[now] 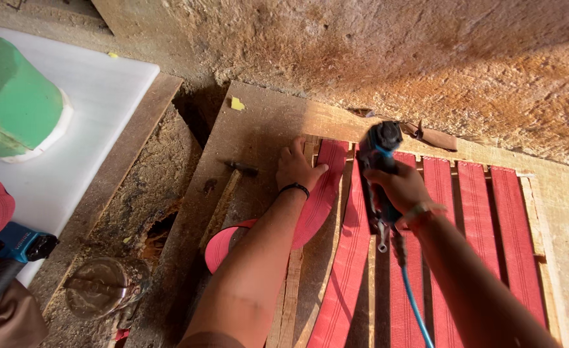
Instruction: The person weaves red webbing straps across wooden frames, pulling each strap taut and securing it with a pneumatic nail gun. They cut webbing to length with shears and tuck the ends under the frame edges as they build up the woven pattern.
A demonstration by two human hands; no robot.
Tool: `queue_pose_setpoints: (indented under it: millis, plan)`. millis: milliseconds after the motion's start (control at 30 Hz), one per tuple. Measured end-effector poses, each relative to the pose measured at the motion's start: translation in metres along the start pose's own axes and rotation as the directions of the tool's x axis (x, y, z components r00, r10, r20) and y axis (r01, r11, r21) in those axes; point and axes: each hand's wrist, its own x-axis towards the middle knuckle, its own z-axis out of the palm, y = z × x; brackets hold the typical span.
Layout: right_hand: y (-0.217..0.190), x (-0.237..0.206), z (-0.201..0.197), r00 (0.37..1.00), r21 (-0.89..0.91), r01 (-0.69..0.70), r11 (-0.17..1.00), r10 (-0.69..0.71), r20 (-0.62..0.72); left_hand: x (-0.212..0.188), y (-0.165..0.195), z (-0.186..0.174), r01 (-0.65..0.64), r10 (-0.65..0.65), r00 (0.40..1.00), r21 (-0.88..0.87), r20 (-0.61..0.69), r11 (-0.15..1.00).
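So the wooden frame (pixel 558 212) lies flat on the floor against the rough wall, with red webbing straps (pixel 474 212) stretched across it side by side. The left hand (pixel 299 169) lies flat and open, fingers spread, pressing the end of the leftmost strap (pixel 326 193) onto the frame's top rail, arm reaching straight forward. The right hand (pixel 400 187) has a closed grip wrapped round a pneumatic stapler (pixel 380 154), nose pointing down at the rail, blue air hose (pixel 416 309) trailing back. A glass jar (pixel 104 287) stands lower left, contents unclear. A small hammer (pixel 230 183) lies beside the left hand.
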Motion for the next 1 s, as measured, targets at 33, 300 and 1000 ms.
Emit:
queue_pose_setpoints:
  millis: [33,300,1000]
  plan:
    - [0.018,-0.017,-0.012,0.999,0.054,0.042,0.998,-0.042,-0.003,0.001,-0.004,0.006,-0.003,0.003,1.000,-0.012,-0.005,1.000]
    - [0.166,-0.144,-0.081,0.950,-0.715,-0.094,0.693,-0.153,-0.273,-0.032,-0.053,-0.045,-0.147,0.131,0.828,-0.014,0.546,0.989]
    - [0.389,-0.414,0.001,0.832,-0.654,0.424,0.627,-0.555,0.007,-0.524,-0.207,-0.121,-0.374,0.433,0.871,0.258,-0.234,0.891]
